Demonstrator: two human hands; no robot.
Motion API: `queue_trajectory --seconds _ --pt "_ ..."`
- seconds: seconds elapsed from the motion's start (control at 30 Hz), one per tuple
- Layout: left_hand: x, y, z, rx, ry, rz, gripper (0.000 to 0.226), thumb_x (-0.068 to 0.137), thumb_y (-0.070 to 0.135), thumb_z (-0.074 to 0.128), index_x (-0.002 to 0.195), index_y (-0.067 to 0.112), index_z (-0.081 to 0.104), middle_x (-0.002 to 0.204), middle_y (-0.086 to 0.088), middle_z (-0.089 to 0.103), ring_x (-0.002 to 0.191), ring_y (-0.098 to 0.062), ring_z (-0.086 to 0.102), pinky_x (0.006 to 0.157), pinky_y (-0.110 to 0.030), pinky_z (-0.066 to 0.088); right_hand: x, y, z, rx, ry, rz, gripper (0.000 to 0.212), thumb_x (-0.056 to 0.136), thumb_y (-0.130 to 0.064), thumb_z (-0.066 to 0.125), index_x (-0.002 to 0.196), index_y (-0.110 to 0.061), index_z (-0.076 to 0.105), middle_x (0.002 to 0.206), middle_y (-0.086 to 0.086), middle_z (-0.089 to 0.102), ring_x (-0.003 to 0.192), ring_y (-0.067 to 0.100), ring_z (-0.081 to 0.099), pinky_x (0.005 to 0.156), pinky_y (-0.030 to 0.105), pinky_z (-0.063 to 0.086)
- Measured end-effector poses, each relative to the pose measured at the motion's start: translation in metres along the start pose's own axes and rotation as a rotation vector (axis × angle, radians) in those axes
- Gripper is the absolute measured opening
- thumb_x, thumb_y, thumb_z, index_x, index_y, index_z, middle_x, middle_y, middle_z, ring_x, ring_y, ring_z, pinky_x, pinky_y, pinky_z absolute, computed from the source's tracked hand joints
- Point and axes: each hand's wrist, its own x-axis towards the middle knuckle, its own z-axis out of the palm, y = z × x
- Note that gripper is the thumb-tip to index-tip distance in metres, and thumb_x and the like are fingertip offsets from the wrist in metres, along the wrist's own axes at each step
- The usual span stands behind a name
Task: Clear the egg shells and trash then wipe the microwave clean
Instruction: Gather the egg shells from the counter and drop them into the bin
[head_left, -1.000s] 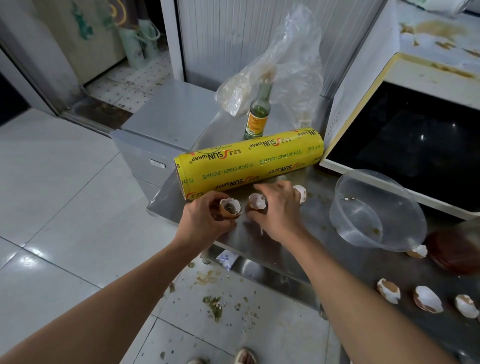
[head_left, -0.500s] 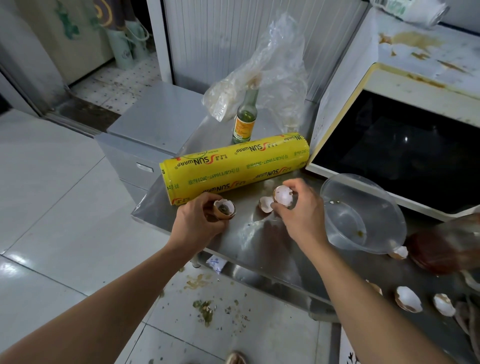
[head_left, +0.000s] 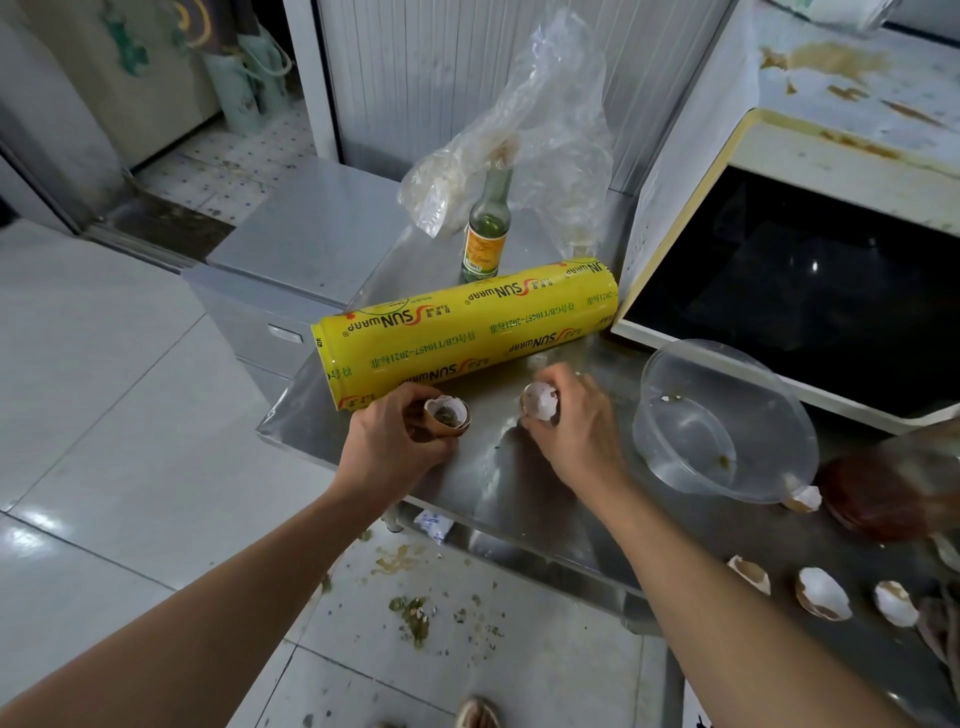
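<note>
The right hand (head_left: 576, 431) has lifted the last shell (head_left: 540, 402) by the yellow roll (head_left: 467, 332) and grips it; the left hand (head_left: 395, 441) keeps its grip on a brown shell (head_left: 447, 415). More shells (head_left: 823, 600) remain on the worktop (head_left: 493, 467), well right of the roll.

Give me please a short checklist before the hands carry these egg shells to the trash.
1. Left hand grips the brown shell: ok.
2. Right hand holds the white shell: ok.
3. All shells collected: not ok; one lies by the clear bowl at, three more at the table edge, for example.
4. Trash bin in view: not ok, none seen.
5. Brown shell free of residue that may spill: not ok, dark residue inside.
6. Microwave top wiped: not ok, brown stains.
</note>
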Motion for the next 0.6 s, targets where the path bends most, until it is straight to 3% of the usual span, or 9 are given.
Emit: queue_trajectory --seconds 0.1,0.2,0.37,0.5,0.6 --pt "0.001 0.002 0.002 -0.007 -0.005 0.007 0.043 0.064 0.017 0.083 0.104 0.019 0.066 0.09 0.012 0.063 0.083 -0.003 0.058 0.069 -0.005 0.039 0.006 0.003 -0.017 0.074 0.136 0.065 0.037 0.079 -0.011 0.07 0.114 -0.011 0.058 0.106 0.011 0.063 0.101 0.03 0.055 0.083 0.032 0.036" --pt "0.002 0.003 0.003 -0.015 -0.007 0.007 0.044 0.065 0.018 0.083 0.105 0.02 0.066 0.092 0.011 0.064 0.084 -0.004 0.059 0.073 -0.013 0.044 0.015 0.009 -0.025 0.073 0.129 0.111 0.046 0.081 -0.004 0.066 0.125 -0.009 0.054 0.121 0.01 0.06 0.112 0.027 0.053 0.088 0.024 0.034" --pt "0.001 0.001 0.0 -0.009 0.005 -0.008 0.043 0.065 0.018 0.083 0.104 0.02 0.065 0.089 0.014 0.062 0.082 -0.002 0.057 0.065 -0.003 0.038 0.019 0.019 -0.004 0.013 0.017 0.201 0.024 0.08 -0.005 0.065 0.103 -0.009 0.06 0.099 0.012 0.064 0.094 0.035 0.056 0.072 0.033 0.038" --pt "-0.002 -0.003 -0.006 0.012 -0.002 -0.026 0.043 0.066 0.019 0.083 0.105 0.02 0.064 0.089 0.013 0.06 0.082 -0.003 0.056 0.062 -0.004 0.036 0.013 0.022 0.004 -0.023 -0.033 0.212 0.025 0.082 -0.006 0.065 0.106 -0.009 0.061 0.101 0.014 0.062 0.094 0.031 0.055 0.068 0.027 0.03" --pt "-0.005 -0.005 -0.011 0.01 -0.005 -0.037 0.045 0.065 0.019 0.084 0.105 0.021 0.064 0.089 0.012 0.06 0.079 -0.002 0.055 0.064 -0.005 0.036 0.012 0.02 0.002 -0.011 -0.042 0.209 0.023 0.081 -0.005 0.065 0.104 -0.006 0.06 0.104 0.014 0.06 0.097 0.032 0.055 0.073 0.029 0.034"
